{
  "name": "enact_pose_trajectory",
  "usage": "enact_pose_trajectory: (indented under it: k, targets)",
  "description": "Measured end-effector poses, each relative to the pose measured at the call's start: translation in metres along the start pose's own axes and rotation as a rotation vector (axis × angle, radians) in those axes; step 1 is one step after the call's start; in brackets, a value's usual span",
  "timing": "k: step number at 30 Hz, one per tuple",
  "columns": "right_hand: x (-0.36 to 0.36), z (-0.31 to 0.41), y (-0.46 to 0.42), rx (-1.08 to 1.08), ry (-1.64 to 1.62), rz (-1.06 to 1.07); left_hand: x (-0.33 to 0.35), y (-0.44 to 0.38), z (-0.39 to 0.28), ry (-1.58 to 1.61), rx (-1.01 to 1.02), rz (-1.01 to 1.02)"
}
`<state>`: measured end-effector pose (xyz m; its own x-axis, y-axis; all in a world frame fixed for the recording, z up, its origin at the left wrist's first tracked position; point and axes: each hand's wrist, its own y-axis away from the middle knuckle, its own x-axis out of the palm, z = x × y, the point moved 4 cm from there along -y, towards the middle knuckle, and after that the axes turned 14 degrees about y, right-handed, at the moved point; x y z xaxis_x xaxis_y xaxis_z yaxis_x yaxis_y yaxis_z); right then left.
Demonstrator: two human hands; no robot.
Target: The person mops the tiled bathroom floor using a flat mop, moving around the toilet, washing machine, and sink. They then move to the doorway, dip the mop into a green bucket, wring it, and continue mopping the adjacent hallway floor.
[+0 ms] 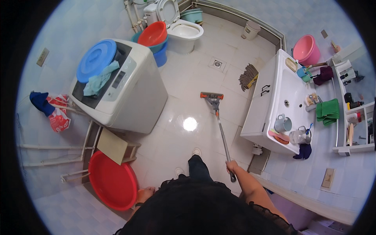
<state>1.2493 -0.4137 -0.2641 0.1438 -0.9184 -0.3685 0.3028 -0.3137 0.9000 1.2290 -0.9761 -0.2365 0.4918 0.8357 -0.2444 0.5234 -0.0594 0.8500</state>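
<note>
My right hand (232, 166) grips the grey handle of a mop (224, 138) near its top end. The mop runs away from me to an orange and grey squeegee-type head (211, 96), which lies on the pale tiled floor (173, 117). My left hand (146, 194) hangs low at my side with its fingers curled in and nothing visible in it. It is nearest to a big red plastic basin (113, 180), leaning by the wall; whether they touch I cannot tell.
At left stands a washing machine (141, 88) with a blue lid (97, 60) on top, beside a low stool (113, 146). A washbasin cabinet (258, 102) lines the right, with a string mop (248, 77) against it. Farther off are stacked basins (152, 33), a toilet (182, 39) and a floor drain (217, 64).
</note>
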Motion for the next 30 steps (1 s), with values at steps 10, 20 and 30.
enact_pose_trajectory:
  k: [10, 20, 30]
  targets:
    - [0.071, -0.212, 0.242, 0.145, 0.197, 0.151, -0.002, -0.024, 0.000, 0.330, -0.177, 0.094]
    - [0.043, -0.193, 0.261, 0.231, -0.303, 0.066, 0.006, -0.036, -0.023, 0.363, -0.153, 0.153]
    - [-0.030, -0.045, 0.033, -0.010, -0.614, -0.013, -0.002, 0.004, -0.059, 0.309, -0.034, 0.046]
